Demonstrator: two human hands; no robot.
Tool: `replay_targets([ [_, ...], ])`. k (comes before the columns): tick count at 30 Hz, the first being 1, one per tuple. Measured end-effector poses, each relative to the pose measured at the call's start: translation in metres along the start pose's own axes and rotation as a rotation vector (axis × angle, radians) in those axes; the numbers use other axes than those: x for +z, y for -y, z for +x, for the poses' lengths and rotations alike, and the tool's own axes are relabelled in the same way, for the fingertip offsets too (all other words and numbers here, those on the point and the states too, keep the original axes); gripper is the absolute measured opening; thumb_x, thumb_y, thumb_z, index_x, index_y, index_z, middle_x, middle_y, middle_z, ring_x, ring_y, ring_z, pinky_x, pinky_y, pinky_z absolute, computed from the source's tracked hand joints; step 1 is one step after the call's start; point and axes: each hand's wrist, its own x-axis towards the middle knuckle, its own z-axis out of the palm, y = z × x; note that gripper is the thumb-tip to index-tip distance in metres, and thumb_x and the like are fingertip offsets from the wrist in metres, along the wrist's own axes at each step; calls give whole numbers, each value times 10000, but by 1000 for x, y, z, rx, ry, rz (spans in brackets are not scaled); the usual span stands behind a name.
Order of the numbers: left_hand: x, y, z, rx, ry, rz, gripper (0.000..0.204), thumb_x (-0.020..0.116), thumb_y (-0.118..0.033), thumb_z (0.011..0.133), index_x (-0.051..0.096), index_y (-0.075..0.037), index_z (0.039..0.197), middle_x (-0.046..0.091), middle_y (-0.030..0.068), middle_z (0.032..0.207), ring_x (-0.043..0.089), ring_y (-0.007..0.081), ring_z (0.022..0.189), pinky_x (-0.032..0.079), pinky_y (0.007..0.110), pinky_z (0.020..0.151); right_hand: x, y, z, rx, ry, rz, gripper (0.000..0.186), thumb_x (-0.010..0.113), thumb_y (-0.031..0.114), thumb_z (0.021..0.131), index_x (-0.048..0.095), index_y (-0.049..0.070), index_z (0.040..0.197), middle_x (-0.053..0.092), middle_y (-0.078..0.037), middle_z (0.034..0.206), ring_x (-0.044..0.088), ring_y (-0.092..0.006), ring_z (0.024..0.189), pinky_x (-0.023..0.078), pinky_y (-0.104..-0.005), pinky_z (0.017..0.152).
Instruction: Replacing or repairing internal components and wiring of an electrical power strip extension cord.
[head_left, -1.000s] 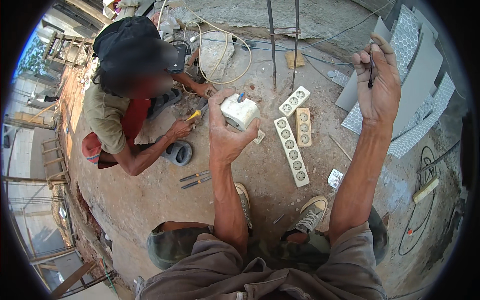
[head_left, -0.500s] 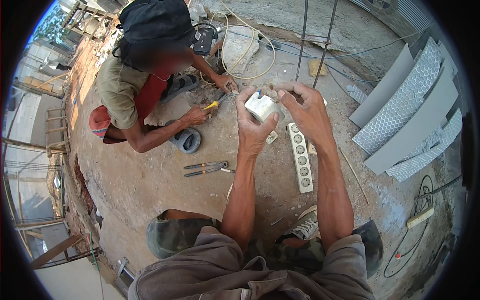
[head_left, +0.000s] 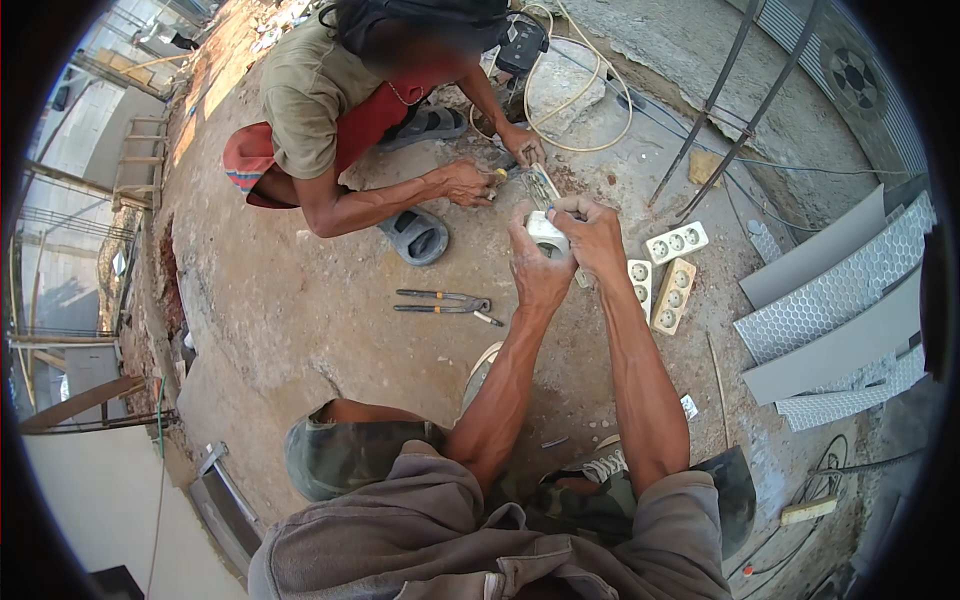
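In front of me, my left hand is closed around a white rounded, hollow fitting whose exact kind I cannot tell. My right hand meets it from the right, thumb and fingers pinched together at its upper rim. A small bit of blue shows there; what the right fingertips hold is hidden. Just beyond, a co-worker's hand grips a long pale piece with metal strips. The co-worker's other hand holds a tool with a yellow handle.
Orange-and-black handled pincers lie on the ground to the left. White socket strips and a cream one lie right of my hands. Two upright steel bars and curved grey panels stand farther right. A cable loop lies behind.
My right fingers have closed in on the white fitting, which is now turned with its hollow facing me. The view has shifted, and more socket strips show beside my right hand.
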Motion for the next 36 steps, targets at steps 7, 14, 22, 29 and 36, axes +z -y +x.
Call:
replay_targets([
  [7,-10,35,6,31,-101,147,772,752,-165,711,308,15,1317,529,201,1141,559,297,1016,443,369,865,29,-10,9,46,9,-88,205,703,165,769,697,-3,886,677,-113,732,623,-150,655,480,-293,608],
  [14,-9,45,21,-81,-61,110,782,753,-188,706,305,-3,1320,548,227,1126,575,321,1012,449,372,855,40,-23,33,85,9,-200,196,702,167,773,691,-11,852,673,-86,739,597,-129,649,474,-270,602],
  [22,-12,50,14,-145,-15,111,791,754,-187,699,303,-3,1323,564,216,1095,582,308,995,455,374,847,43,-38,30,150,35,-85,194,677,129,767,676,-22,889,668,-81,772,596,-129,676,468,-257,622],
  [29,-7,44,3,-154,68,82,842,778,-233,673,304,-4,1331,547,212,1114,574,293,998,457,370,851,19,-49,25,171,111,86,166,655,91,812,664,-19,936,662,-72,817,595,-120,709,472,-240,654],
  [36,-7,17,2,-144,267,-5,833,774,-222,677,307,-13,1334,549,208,1124,573,277,1001,463,369,844,-8,-43,11,123,67,210,189,668,126,819,661,-5,955,654,-66,809,567,-105,689,453,-245,628],
])
